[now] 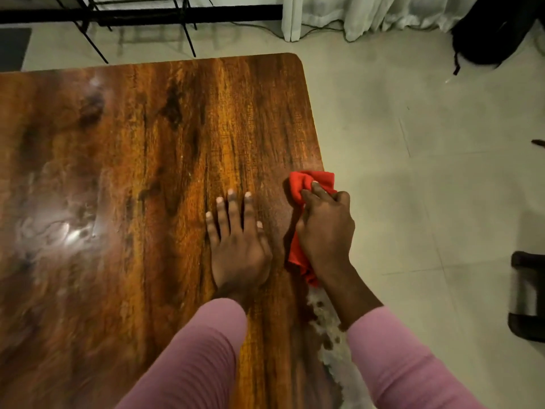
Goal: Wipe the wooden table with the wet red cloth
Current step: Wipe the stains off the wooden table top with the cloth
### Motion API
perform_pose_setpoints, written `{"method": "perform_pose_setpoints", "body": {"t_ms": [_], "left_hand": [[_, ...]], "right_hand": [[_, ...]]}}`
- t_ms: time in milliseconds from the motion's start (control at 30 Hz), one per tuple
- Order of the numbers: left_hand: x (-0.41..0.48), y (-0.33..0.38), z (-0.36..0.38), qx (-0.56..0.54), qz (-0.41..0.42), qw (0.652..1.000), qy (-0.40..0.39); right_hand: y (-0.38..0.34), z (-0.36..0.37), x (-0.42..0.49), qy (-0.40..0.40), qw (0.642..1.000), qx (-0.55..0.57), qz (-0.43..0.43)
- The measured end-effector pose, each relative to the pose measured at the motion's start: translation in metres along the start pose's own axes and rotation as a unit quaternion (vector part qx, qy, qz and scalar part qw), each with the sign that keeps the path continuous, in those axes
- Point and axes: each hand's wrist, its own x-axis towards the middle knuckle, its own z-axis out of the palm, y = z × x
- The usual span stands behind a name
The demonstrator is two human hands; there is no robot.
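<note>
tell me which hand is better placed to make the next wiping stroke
Right, most likely. The right hand grips the red cloth and presses it down at the right edge of the table. The left hand rests flat on the wood beside it, fingers straight, holding nothing.

Table (147,143): wood-grain top, brown with dark streaks, smooth and glossy, with bright glare and a smeared wet-looking film on its left part and a duller haze by its right edge. Cloth (300,183), at the table's right edge: red fabric, soft, matt, crumpled. Sleeves (191,364), over the table's near side: pink ribbed knit, matt. Floor (413,143), right of and beyond the table: pale tiles, smooth, faint sheen, thin joints. Rug (327,320), by the table's near right edge: white shaggy pile, brown flecks. Frame (177,14), beyond the table: thin black rods and bar, metal by the look, dull. Curtain (368,13), beyond the table's far right corner: white thin fabric, hanging in folds.
</note>
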Motion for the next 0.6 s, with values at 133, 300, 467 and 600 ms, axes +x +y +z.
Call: {"method": "perform_pose_setpoints", "body": {"t_ms": [133, 300, 467, 600], "left_hand": [[-0.003, -0.003, 0.0, -0.007, 0.019, 1.0, -0.005], [-0.002, -0.003, 0.003, -0.013, 0.022, 1.0, 0.011], [-0.002, -0.004, 0.006, -0.018, 0.026, 0.999, 0.022], [-0.002, -0.005, 0.008, -0.021, 0.031, 0.999, 0.022]], "right_hand": [[-0.002, -0.001, -0.041, -0.054, 0.987, 0.033, -0.147], [0.028, -0.014, -0.03, -0.015, 1.0, 0.008, 0.02], [0.0, -0.004, -0.049, -0.003, 0.999, 0.012, 0.033], [0.01, -0.013, -0.067, -0.051, 0.993, 0.0, -0.106]]}}
